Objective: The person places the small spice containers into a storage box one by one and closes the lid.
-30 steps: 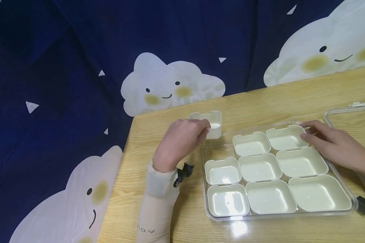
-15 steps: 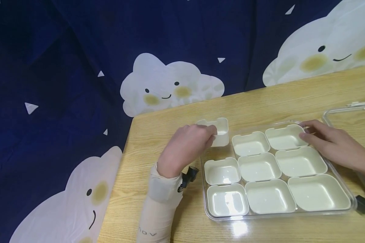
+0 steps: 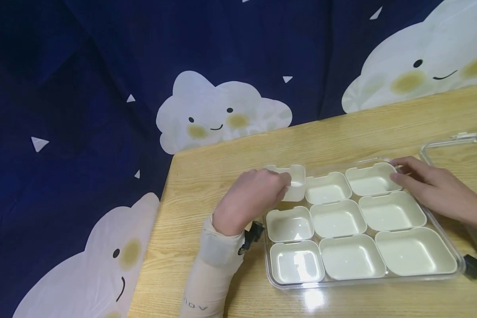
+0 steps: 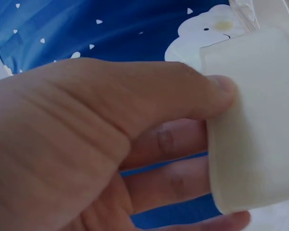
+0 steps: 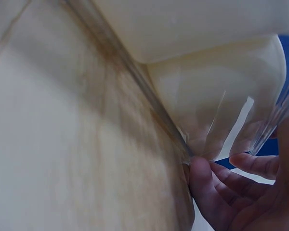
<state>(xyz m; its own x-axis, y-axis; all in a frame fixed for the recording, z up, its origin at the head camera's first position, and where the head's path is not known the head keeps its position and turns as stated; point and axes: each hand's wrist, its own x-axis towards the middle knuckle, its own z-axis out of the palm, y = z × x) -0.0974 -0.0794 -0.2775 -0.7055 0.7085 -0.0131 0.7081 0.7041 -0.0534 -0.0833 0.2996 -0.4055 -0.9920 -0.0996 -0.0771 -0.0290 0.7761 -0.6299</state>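
My left hand [image 3: 254,198] pinches a small cream plastic bin [image 3: 297,191] by its side wall, above the back left corner of a clear tray [image 3: 267,260]. In the left wrist view the thumb lies on one face of the bin [image 4: 260,130] and the fingers are behind it. Several more cream bins, such as the one at the front left [image 3: 298,260], sit in rows in the tray. My right hand [image 3: 441,192] holds the tray's back right corner, its thumb by the corner bin [image 3: 371,179]. The right wrist view has those fingers [image 5: 253,166] at the clear wall.
A clear lid or frame with hinge tabs [image 3: 441,144] lies at the right, partly out of view. The wooden table [image 3: 222,154] ends at a dark blue curtain [image 3: 103,66] printed with clouds. A small black wrist camera [image 3: 253,234] is on the left sleeve.
The left hand has brought the bin to the right and toward the front, from beyond the tray's back left corner to over it. The right hand keeps its hold on the tray.
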